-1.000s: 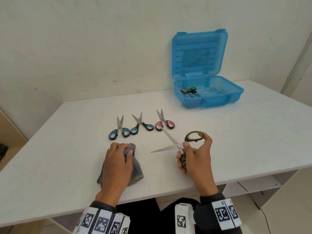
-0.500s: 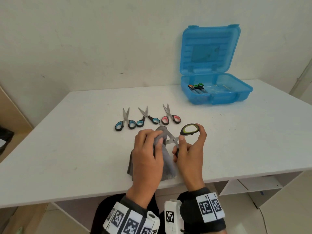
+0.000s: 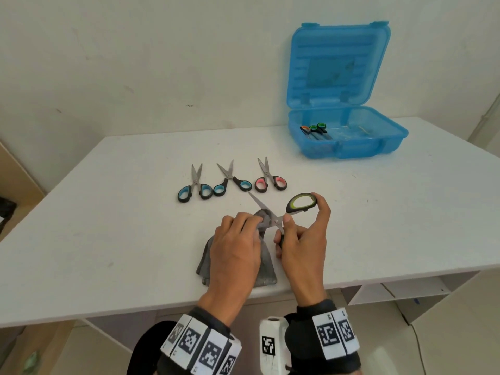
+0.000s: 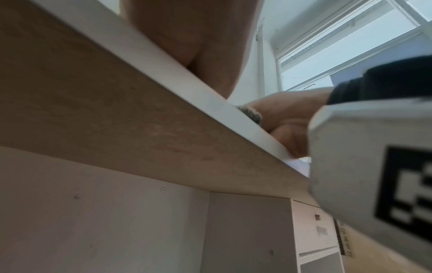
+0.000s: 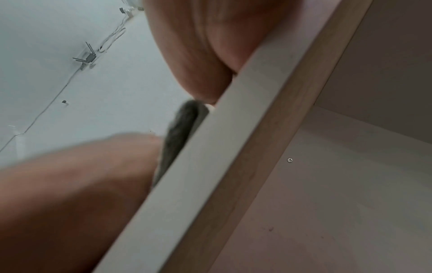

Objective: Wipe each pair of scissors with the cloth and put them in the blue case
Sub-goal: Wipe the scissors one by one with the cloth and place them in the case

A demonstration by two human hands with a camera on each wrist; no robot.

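My right hand [image 3: 300, 228] grips the green-handled scissors [image 3: 301, 203] with the blades spread wide, just above the table's front edge. My left hand [image 3: 238, 239] pinches the grey cloth [image 3: 266, 269] around one blade near the pivot; the other blade [image 3: 258, 202] points up-left, bare. Three more pairs lie in a row behind: two blue-handled scissors [image 3: 193, 185] [image 3: 232, 182] and one pink-handled pair [image 3: 269, 180]. The open blue case [image 3: 349, 143] stands at the back right with some scissors [image 3: 315, 131] inside. Both wrist views show mostly the table's underside; a strip of cloth [image 5: 180, 129] peeks over the edge.
The white table [image 3: 108, 212] ends close under my wrists, with open shelves [image 3: 392, 290] below on the right. A wall rises right behind the case. Bare tabletop lies to the left and to the right of the row of scissors.
My left hand lifted the cloth from the table and brought it right onto a blade of the scissors. The right hand kept the spread scissors and turned them slightly.
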